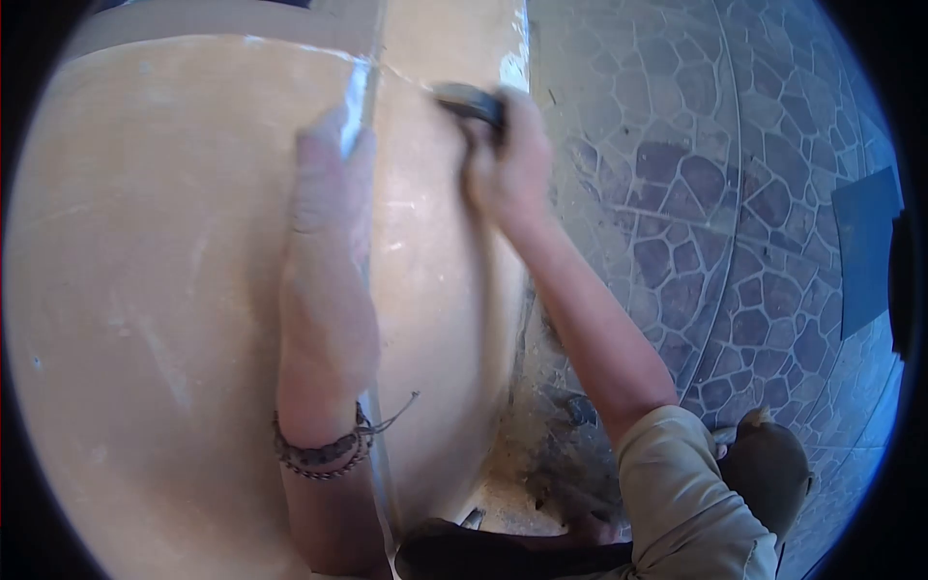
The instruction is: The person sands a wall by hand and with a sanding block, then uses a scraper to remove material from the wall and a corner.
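Note:
A large tan, smooth-surfaced piece (145, 271) fills the left and middle of the head view, with a pale ridge (379, 464) running lengthwise along it. My left hand (327, 179) rests on the tan surface at this ridge, thumb apart from the fingers on either side of a bright white stretch; its fingertips are blurred. To the right, my right hand (512, 164) is closed around a dark block-shaped tool (469, 101), held at the narrower tan face. Motion smears this hand, and whether the tool touches the surface is hard to tell.
Stone-patterned floor covering (677, 256) lies to the right, with creases across it. A blue-grey flat panel (863, 256) is at the far right. At the lower right is a brown rounded shape (770, 469). Dusty ground (551, 459) shows below the tan piece's edge.

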